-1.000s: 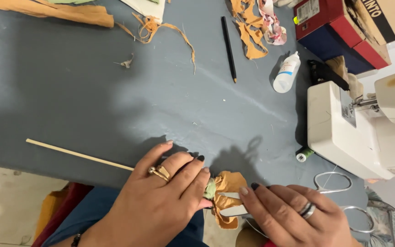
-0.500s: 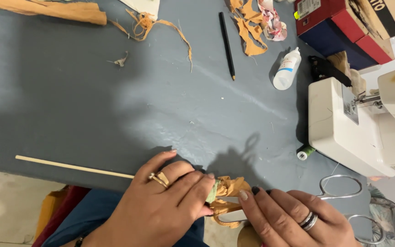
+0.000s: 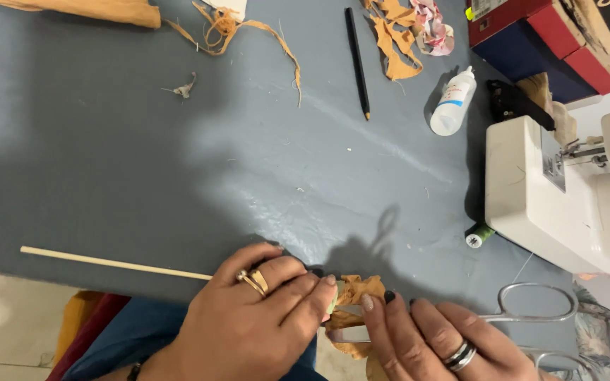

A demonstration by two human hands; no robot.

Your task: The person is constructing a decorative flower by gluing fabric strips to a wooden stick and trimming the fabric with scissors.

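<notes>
At the table's near edge my left hand (image 3: 259, 321) closes its fingers on a small bunch of orange fabric (image 3: 356, 293) wrapped at the end of a thin wooden stick (image 3: 107, 262). The stick runs out to the left across the grey table (image 3: 178, 155). My right hand (image 3: 439, 339) pinches the same fabric bunch from the right, with something pale and flat under its fingertips. Both hands wear rings. What lies inside the bunch is hidden by my fingers.
Metal scissors (image 3: 538, 310) lie by my right hand. A white sewing machine (image 3: 566, 190) stands at the right, a green thread spool (image 3: 480, 236) beside it. Farther back are a white glue bottle (image 3: 453, 101), a black pencil (image 3: 357, 60), orange fabric scraps (image 3: 393, 42) and boxes (image 3: 545, 35).
The view has shifted slightly. Both hands stay on the fabric bunch, the fingers pressing and working it at the stick's end.
</notes>
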